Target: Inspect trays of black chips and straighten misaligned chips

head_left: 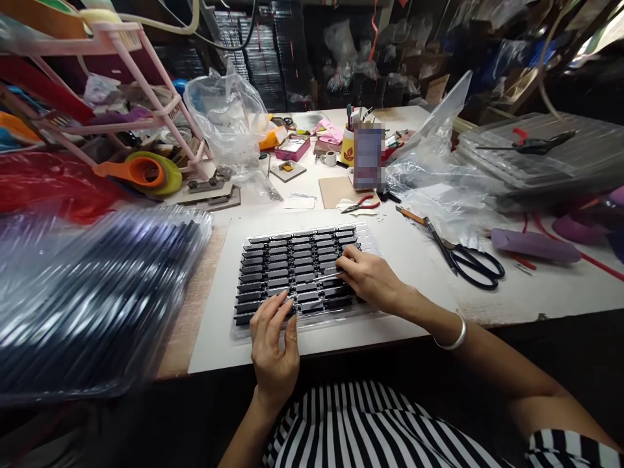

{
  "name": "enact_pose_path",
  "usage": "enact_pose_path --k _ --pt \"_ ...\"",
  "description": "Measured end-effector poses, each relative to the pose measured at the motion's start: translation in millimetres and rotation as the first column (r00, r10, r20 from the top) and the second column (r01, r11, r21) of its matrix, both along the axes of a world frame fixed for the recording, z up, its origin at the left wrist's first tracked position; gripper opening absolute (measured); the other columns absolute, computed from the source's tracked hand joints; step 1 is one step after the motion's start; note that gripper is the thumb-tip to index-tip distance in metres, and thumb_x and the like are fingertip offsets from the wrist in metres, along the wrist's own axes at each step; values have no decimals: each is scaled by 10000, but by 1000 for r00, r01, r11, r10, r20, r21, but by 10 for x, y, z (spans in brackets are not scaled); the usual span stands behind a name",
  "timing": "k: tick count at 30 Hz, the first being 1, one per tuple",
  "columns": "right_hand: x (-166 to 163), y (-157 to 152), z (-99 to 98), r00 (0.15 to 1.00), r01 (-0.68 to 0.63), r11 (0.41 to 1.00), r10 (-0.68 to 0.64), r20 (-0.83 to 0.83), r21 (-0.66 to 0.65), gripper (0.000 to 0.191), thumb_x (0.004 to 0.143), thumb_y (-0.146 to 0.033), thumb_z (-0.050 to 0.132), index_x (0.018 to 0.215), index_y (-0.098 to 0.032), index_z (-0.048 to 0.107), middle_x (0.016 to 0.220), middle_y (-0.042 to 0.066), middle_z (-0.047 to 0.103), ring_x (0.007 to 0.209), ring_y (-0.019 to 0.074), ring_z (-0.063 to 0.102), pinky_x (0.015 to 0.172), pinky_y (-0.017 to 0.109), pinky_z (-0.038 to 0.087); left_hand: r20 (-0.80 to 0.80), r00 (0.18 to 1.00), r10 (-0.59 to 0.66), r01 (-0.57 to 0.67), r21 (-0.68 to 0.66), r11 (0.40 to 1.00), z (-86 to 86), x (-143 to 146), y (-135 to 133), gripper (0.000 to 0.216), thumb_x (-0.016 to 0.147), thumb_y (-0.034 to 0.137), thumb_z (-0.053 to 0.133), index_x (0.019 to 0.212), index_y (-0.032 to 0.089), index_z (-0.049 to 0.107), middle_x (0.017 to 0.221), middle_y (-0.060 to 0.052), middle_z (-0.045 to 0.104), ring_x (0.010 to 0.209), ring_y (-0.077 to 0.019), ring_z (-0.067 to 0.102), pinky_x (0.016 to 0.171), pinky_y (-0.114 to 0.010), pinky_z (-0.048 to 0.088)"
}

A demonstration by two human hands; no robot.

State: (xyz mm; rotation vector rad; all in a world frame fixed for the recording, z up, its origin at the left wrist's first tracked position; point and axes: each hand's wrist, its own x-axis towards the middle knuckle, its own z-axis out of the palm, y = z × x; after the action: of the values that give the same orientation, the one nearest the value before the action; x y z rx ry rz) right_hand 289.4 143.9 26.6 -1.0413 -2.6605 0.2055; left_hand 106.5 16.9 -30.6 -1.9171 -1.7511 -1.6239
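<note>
A clear plastic tray (369, 235) lies on a white sheet in front of me, filled with rows of small black comb-like parts (277, 266). My left hand (275, 344) rests at the tray's near left part, its fingers stretched over the black parts and the thumb apart from them. Over the right side of the tray, my right hand (366, 278) is closed in a pinch. From its fingertips a thin silvery tool (319, 281), resembling tweezers, points left across the rows. The tips of both hands partly hide the parts beneath them.
Stacked filled trays (97, 305) stand close on the left, below a pink rack (160, 114). Black-handled scissors (475, 263) and a purple-handled tool (533, 246) lie to the right. Red-handled pliers (361, 205), a yellow cup (348, 146) and plastic bags (229, 120) are behind.
</note>
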Motion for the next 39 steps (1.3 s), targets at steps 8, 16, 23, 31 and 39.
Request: enact_pose_path --k 8,16,23,31,39 --pt "5 98 -43 998 23 996 -28 -62 -81 110 904 -160 494 973 -155 579 965 85 580 728 165 549 596 263 398 -26 999 26 -27 -32 999 -13 12 -6 348 830 38 570 1152 167 590 1165 -115 623 1205 -265 501 1005 -508 414" --pt "71 118 -127 970 -99 980 57 -236 -170 132 840 -65 500 894 -162 571 813 40 623 707 151 555 653 262 429 -74 997 27 -30 -51 998 -18 28 18 342 822 31 575 1135 167 594 1137 -119 633 1198 -278 505 996 -538 411" --pt "45 105 -81 905 -120 973 25 -425 -199 97 876 -128 488 933 -165 557 792 34 609 665 140 549 622 263 439 -101 994 39 -46 -76 996 -16 29 8 354 843 56 556 1174 180 577 1162 -121 629 1229 -274 485 1019 -534 386" --pt "-71 15 66 769 -234 891 -76 -634 -389 133 961 -322 443 945 -194 477 771 22 651 682 142 630 676 290 486 -514 855 -66 -162 -387 908 19 144 116 613 905 443 481 1439 182 331 1483 -101 372 1413 -373 155 1094 -640 54" --pt "-299 79 -46 672 -327 939 152 -724 -106 172 974 -370 367 959 -207 418 785 19 573 653 132 581 576 266 480 -540 840 -58 -204 -412 888 22 158 104 568 932 443 414 1430 181 342 1484 -74 359 1397 -340 230 1102 -615 15"
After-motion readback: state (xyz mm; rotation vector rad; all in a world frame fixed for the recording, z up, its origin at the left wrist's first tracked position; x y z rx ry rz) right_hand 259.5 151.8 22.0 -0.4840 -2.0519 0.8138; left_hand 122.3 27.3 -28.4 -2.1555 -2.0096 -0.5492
